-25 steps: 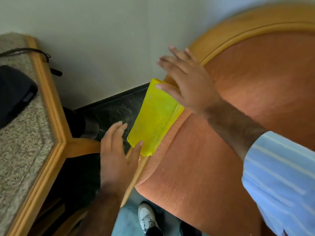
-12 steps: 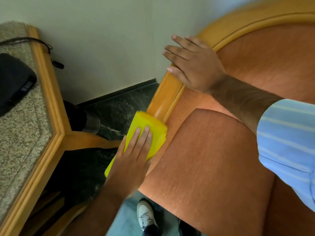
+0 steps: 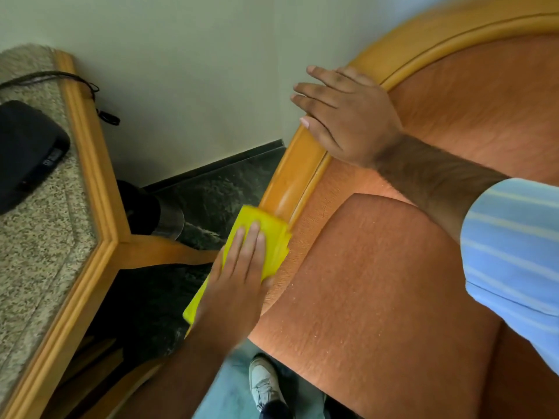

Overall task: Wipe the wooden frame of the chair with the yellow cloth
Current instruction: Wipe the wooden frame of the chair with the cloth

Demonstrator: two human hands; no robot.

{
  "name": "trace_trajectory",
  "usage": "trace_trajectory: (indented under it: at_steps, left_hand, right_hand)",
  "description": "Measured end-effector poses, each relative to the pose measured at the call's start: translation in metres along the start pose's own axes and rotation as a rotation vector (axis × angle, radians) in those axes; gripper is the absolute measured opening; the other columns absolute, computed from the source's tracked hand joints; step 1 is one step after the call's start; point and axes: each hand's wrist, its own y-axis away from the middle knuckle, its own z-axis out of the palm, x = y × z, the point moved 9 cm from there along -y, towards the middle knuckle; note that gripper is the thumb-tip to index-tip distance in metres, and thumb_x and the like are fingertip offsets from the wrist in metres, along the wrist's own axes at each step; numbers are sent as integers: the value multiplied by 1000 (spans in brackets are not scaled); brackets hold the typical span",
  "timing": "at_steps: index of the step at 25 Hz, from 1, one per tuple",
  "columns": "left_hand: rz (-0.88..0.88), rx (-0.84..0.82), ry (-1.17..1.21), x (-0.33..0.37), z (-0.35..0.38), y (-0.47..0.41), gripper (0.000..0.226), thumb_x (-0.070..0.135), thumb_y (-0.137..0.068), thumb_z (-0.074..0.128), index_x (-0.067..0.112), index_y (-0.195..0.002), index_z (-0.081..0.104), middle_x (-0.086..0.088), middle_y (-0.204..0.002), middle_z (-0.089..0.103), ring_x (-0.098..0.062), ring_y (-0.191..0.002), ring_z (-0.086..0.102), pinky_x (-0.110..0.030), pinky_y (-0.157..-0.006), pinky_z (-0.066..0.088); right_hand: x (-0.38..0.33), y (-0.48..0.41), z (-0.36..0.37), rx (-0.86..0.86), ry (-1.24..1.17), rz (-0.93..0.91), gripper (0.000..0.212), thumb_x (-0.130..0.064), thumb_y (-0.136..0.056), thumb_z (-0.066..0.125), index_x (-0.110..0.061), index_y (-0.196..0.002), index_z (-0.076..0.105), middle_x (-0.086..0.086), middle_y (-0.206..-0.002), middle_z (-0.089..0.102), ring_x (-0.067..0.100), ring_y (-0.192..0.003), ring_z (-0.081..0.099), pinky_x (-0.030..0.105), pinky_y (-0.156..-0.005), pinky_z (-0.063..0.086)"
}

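Observation:
The chair has a curved light wooden frame (image 3: pixel 290 176) around orange upholstery (image 3: pixel 378 282). A folded yellow cloth (image 3: pixel 272 228) lies over the lower stretch of the frame's left arm. My left hand (image 3: pixel 239 279) presses flat on the cloth, fingers together, wrapping it against the wood. My right hand (image 3: pixel 348 116) rests higher up on the frame where it bends, fingers spread and flat, holding nothing. A light blue striped sleeve covers my right upper arm.
A wood-edged table with a speckled stone top (image 3: pixel 36 237) stands close on the left, bearing a black device (image 3: pixel 27 152) and a cord. A dark round bin (image 3: pixel 151 213) sits on the dark floor between table and chair. The wall is right behind. My shoe (image 3: pixel 266 382) shows below.
My left hand took the cloth and slid it down the frame's arm; it now sits slightly lower than half a second ago. My right hand let go of the cloth and moved up the frame.

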Motion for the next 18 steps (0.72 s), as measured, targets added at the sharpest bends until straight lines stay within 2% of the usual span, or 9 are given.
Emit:
trace_trajectory:
  at_steps: [4, 7, 9, 13, 16, 18]
  left_hand:
    - [-114, 236, 192, 32, -53, -112, 73, 45, -107, 46, 4, -164, 25, -15, -175, 27, -33, -162, 26, -53, -111, 49]
    - [-68, 303, 131, 42, -64, -130, 70, 45, -108, 46, 6, -164, 30, -10, -174, 31, -30, -161, 29, -52, -108, 49]
    - [-28, 245, 70, 35, -49, -105, 70, 46, -110, 43, 8, -166, 24, -9, -176, 25, -29, -163, 23, -53, -115, 45]
    - [16, 10, -77, 11, 0, -2, 78, 44, -110, 44, 8, -168, 7, -11, -179, 4, -32, -165, 11, -57, -123, 37]
    - [80, -83, -127, 6, 13, 40, 81, 49, -107, 49, 8, -168, 16, -10, -178, 6, -32, -163, 17, -61, -121, 39]
    - [92, -95, -14, 6, 5, 37, 77, 55, -107, 40, 12, -167, 22, -6, -178, 12, -28, -164, 17, -59, -124, 35]
  right_hand:
    - [2, -3, 1, -31, -48, 5, 53, -44, -112, 22, -16, -143, 55, 4, -150, 59, 27, -147, 45, 46, -115, 35]
    - [0, -1, 5, -54, -49, 8, 54, -43, -113, 19, -16, -144, 53, 5, -152, 57, 28, -149, 41, 47, -116, 32]
    - [0, -1, 1, -72, -55, 8, 55, -42, -112, 18, -14, -145, 52, 6, -153, 56, 29, -150, 40, 47, -116, 31]
    - [0, -2, -7, -40, -41, 28, 53, -40, -112, 21, -12, -144, 53, 10, -151, 57, 29, -149, 42, 46, -115, 32]
    - [0, 0, -6, -65, -7, 20, 52, -39, -112, 23, -12, -143, 55, 9, -150, 59, 29, -148, 43, 46, -115, 33]
    - [-2, 2, -5, -43, 6, 16, 49, -37, -112, 26, -12, -141, 57, 9, -147, 62, 30, -146, 46, 47, -115, 35]
